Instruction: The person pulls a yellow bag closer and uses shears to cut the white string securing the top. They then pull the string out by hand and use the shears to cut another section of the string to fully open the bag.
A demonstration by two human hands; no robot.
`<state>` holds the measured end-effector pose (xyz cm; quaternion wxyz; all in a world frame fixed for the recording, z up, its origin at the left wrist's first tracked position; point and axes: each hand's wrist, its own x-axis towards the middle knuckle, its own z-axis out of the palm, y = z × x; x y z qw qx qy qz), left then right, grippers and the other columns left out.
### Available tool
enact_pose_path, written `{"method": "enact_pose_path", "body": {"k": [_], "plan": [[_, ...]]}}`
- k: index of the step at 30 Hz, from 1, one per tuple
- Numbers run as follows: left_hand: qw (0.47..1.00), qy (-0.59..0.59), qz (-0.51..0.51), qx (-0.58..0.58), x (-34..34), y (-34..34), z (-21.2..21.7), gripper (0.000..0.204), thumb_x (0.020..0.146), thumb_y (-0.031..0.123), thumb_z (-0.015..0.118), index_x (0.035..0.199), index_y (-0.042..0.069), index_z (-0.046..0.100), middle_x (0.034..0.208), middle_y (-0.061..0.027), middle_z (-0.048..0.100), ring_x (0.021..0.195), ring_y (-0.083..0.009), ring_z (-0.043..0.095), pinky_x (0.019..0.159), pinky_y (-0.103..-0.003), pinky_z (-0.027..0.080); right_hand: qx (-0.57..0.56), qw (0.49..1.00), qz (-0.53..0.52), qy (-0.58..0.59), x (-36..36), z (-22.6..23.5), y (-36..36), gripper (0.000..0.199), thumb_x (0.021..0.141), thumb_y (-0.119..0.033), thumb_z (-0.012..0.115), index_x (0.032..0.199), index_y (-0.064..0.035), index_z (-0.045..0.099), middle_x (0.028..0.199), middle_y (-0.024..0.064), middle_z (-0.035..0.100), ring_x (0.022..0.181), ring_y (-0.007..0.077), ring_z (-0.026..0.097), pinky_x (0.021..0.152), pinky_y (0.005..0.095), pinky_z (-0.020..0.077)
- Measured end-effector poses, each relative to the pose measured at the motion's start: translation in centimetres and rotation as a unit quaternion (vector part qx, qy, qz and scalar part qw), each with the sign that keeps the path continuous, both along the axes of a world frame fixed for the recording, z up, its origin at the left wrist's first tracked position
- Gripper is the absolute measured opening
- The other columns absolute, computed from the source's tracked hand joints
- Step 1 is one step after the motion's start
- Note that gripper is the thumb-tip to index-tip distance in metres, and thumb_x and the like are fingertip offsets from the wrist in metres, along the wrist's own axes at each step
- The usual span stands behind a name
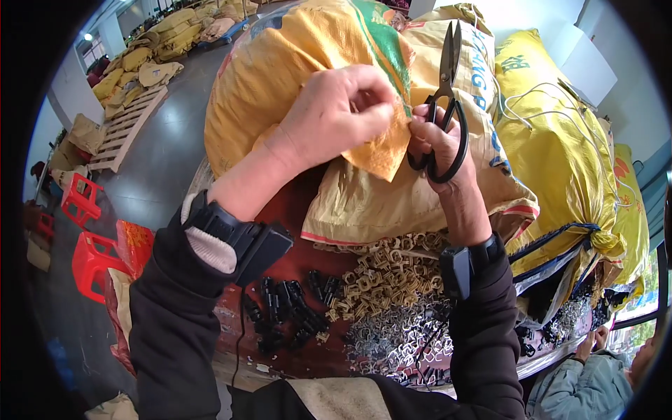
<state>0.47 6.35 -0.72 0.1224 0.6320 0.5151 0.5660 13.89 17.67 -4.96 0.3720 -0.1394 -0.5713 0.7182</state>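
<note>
My right hand (444,147) is closed around a pair of scissors (446,84) with black loop handles, the blades pointing up. Its thumb and fingertip also meet the edge of an orange woven sack (280,63). Just left of it, my left hand (343,108) is closed in a pinch against that sack's corner; what lies between its fingertips is too small to make out. The orange sack is bulging and has a green stripe. Beneath and behind it lies a cream woven sack (350,203) with blue print and a red-edged hem.
On the red table are black plastic parts (290,308), tan plastic clips (388,273) and small silvery metal pieces (399,336). Yellow sacks (553,140) stand at right; a person (588,381) sits lower right. Red stools (94,262) and a wooden pallet (129,129) are at left.
</note>
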Motion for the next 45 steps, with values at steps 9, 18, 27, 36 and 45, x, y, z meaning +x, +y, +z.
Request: {"method": "enact_pose_path", "body": {"k": [9, 18, 27, 36, 45], "plan": [[0.921, 0.347, 0.155, 0.089, -0.6, 2.4, -0.2, 0.009, 0.068, 0.013, 0.057, 0.073, 0.005, 0.058, 0.075, -0.0099, 0.054, 0.066, -0.0273, 0.055, 0.059, -0.035, 0.046, 0.002, 1.0, 0.002, 0.002, 0.1, 0.1, -0.1, 0.017, 0.071, -0.007, 0.061, 0.084, -0.0083, 0.051, 0.06, -0.0046, 0.044, 0.045, 0.0028, 0.039, 0.042, 0.0169, 0.0304], [0.954, 0.269, 0.126, 0.042, -0.5, 2.5, 0.1, 0.008, 0.067, 0.01, 0.055, 0.072, 0.004, 0.057, 0.067, -0.0059, 0.053, 0.059, -0.0176, 0.055, 0.053, -0.027, 0.044, 0.002, 1.0, 0.004, 0.005, -0.1, -0.1, 0.0, 0.017, 0.071, -0.009, 0.062, 0.083, -0.0085, 0.05, 0.059, -0.005, 0.044, 0.045, 0.0028, 0.038, 0.042, 0.0171, 0.0301], [0.998, -0.004, -0.028, -0.047, -0.7, 0.6, 0.5, 0.01, 0.066, 0.008, 0.058, 0.074, 0.001, 0.057, 0.067, -0.0034, 0.053, 0.056, -0.01, 0.051, 0.052, -0.021, 0.042, 0.002, 1.0, 0.01, -0.002, 0.0, -0.3, 0.3, 0.017, 0.07, -0.006, 0.061, 0.083, -0.0081, 0.051, 0.06, -0.0043, 0.046, 0.045, 0.0033, 0.038, 0.042, 0.0174, 0.0305], [0.89, 0.409, 0.172, 0.107, 0.2, 2.4, 0.3, 0.01, 0.073, 0.012, 0.056, 0.073, 0.002, 0.056, 0.074, -0.0112, 0.054, 0.066, -0.0258, 0.056, 0.06, -0.03, 0.046, -0.013, 1.0, 0.001, 0.004, 0.0, -0.1, -0.1, 0.018, 0.07, -0.005, 0.061, 0.084, -0.0072, 0.051, 0.062, -0.0032, 0.048, 0.046, 0.0039, 0.04, 0.043, 0.0176, 0.031], [0.946, 0.282, 0.146, 0.064, -0.9, 2.2, -0.6, 0.012, 0.078, 0.013, 0.053, 0.078, 0.001, 0.052, 0.072, -0.0103, 0.052, 0.066, -0.0201, 0.055, 0.061, -0.029, 0.043, -0.004, 1.0, 0.009, 0.014, -0.1, 0.1, -0.3, 0.019, 0.069, -0.006, 0.062, 0.085, -0.0057, 0.052, 0.063, -0.002, 0.05, 0.047, 0.0047, 0.041, 0.044, 0.0182, 0.0316]]}}
